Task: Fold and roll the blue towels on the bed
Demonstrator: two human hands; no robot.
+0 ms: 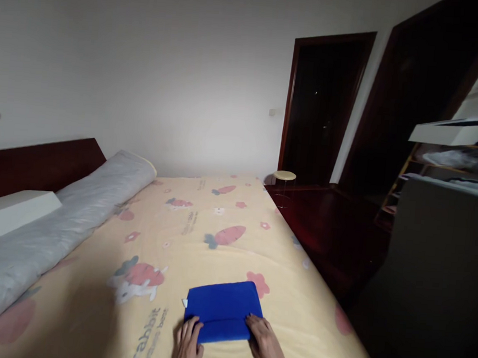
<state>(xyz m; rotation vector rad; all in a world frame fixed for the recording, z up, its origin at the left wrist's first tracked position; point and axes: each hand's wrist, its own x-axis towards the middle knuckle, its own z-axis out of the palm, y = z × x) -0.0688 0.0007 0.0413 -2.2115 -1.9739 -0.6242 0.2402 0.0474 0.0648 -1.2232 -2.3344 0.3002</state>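
A folded blue cloth (225,302) lies flat on the near part of the bed, with a small white tag at its left edge. Along its near side runs a crease, where a strip looks folded over. My left hand (188,343) has its fingers bent over the near left corner of the cloth. At the near right corner, my right hand (265,341) holds the edge with its fingers on top; its thumb is hidden.
A yellow sheet printed with carrots and rabbits covers the bed (192,241). A rolled grey quilt (83,211) and a white box (15,214) lie by the dark headboard (37,168). A stool (284,176) stands beyond the bed; a loaded shelf (453,135) is at right.
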